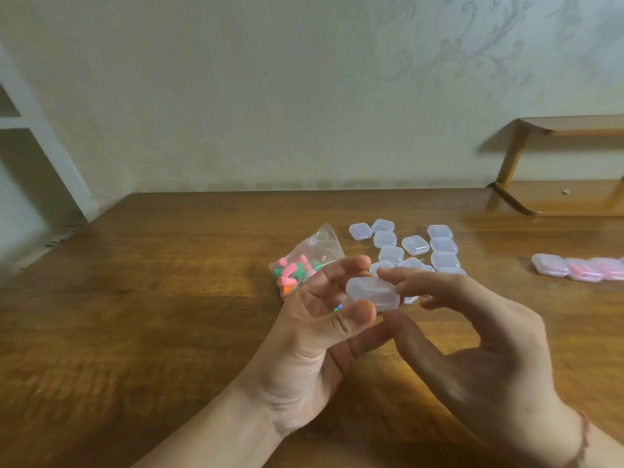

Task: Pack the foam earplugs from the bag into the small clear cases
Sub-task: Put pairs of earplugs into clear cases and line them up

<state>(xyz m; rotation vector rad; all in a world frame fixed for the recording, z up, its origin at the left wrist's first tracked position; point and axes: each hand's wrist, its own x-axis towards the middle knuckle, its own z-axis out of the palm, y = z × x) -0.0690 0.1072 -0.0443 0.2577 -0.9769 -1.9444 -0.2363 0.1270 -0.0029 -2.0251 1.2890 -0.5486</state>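
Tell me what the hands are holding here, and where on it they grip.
Both hands hold one small clear case above the table: the left hand grips its left end between thumb and fingers, the right hand pinches its right end. It looks closed.

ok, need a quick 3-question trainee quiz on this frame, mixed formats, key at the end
1. True or false: the bag of earplugs lies on the table to the right of the empty clear cases.
2. Multiple choice: the held clear case is gripped by A) the left hand only, B) the right hand only, C) both hands.
3. Fill in: the cases with pink contents sit near the table's ____ edge.

Key: 1 false, the bag lies left of them. 2 C. 3 right.
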